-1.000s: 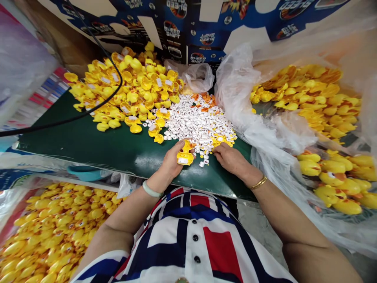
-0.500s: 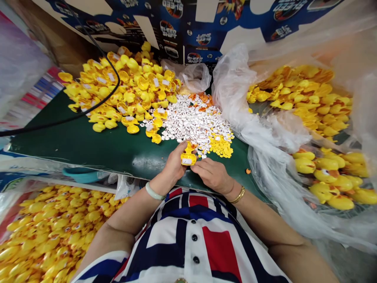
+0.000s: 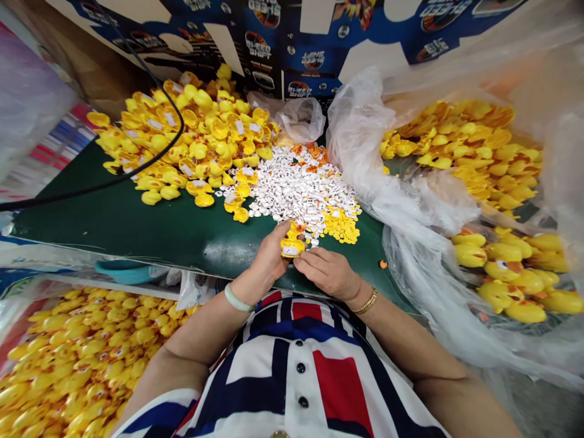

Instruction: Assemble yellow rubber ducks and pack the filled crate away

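My left hand (image 3: 272, 252) grips a yellow plastic duck shell half (image 3: 292, 241), its hollow side facing up with a white label in it and orange near its top. Close against the shell's lower right edge, my right hand (image 3: 326, 272) has its fingers pinched together; whether a small piece sits between them is hidden. Just beyond my hands lies a heap of small white pieces with dark marks (image 3: 301, 188). Small yellow discs (image 3: 342, 226) lie at that heap's right front, and orange bits (image 3: 314, 152) at its back.
Yellow duck shells (image 3: 196, 134) are heaped at the back left, under a black cable (image 3: 181, 125). On the right, clear plastic bags (image 3: 365, 146) hold more yellow parts (image 3: 483, 152). Below left stands a bin of yellow ducks (image 3: 91, 347). Printed cardboard (image 3: 314, 36) walls the back of the green table (image 3: 114, 225).
Both hands stay together at the duck shell half with barely any movement. The whole view has shifted very slightly.
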A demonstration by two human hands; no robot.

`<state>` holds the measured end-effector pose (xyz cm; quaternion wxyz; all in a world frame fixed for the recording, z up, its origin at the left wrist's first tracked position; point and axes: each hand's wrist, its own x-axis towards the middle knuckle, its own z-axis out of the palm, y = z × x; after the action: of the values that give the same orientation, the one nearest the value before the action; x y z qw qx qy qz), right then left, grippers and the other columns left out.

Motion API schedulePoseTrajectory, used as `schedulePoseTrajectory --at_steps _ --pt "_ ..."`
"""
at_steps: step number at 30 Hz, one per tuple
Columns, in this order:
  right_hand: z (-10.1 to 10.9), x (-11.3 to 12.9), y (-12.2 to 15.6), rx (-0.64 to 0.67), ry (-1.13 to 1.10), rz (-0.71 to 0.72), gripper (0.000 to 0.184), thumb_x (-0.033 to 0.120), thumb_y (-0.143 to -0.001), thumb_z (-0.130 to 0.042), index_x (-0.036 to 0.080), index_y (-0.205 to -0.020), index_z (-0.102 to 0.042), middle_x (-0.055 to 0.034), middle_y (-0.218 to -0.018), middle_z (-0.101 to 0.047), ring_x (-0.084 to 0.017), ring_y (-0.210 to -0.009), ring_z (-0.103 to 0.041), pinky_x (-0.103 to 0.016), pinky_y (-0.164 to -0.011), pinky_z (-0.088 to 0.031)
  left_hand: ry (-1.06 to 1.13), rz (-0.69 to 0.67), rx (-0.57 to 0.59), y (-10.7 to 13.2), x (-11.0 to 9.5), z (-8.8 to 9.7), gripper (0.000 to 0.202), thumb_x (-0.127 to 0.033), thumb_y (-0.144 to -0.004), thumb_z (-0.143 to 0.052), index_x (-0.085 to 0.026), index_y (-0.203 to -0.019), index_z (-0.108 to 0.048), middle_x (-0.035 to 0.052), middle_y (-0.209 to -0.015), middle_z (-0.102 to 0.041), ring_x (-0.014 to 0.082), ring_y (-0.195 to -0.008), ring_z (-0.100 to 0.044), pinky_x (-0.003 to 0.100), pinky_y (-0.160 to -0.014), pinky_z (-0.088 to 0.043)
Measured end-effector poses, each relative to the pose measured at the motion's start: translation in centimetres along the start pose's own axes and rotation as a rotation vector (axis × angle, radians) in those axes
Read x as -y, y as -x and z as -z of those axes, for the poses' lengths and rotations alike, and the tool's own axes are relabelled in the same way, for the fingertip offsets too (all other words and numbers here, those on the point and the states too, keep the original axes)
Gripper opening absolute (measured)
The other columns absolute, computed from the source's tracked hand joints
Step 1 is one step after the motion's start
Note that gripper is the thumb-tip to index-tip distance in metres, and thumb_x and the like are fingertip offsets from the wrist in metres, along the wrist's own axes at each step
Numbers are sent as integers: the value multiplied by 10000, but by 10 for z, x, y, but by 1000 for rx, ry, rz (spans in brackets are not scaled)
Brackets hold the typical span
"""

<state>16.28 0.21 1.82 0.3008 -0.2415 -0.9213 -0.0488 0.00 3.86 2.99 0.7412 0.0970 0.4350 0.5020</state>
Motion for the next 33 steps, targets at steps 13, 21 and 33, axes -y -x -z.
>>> schedulePoseTrajectory --at_steps 13,21,33 --pt "0 0 10 -98 -284 -517 162 147 -965 -502 204 -1059 -621 -76 -943 -668 -186 -881 -618 -326 -785 -522 180 -303 35 -10 -16 -6 213 -301 -812 -667 -172 -972 -612 26 -843 -656 135 -696 -628 260 -644 -517" --pt "13 36 33 303 -247 -430 167 284 -982 -533 221 -1048 -673 -47 -892 -648 -169 -818 -580 -284 -658 -462 67 -203 95 -8 -20 16 323 -391 -801 -669 -192 -1049 -607 42 -817 -661 172 -660 -641 259 -537 -477" --pt "9 20 7 137 -139 -413 154 225 -986 -492 189 -1009 -640 -54 -894 -634 -155 -790 -593 -277 -671 -494 33 -154 143 3 -1 6 296 -361 -775 -706 -182 -999 -633 31 -880 -658 140 -716 -626 268 -659 -502"
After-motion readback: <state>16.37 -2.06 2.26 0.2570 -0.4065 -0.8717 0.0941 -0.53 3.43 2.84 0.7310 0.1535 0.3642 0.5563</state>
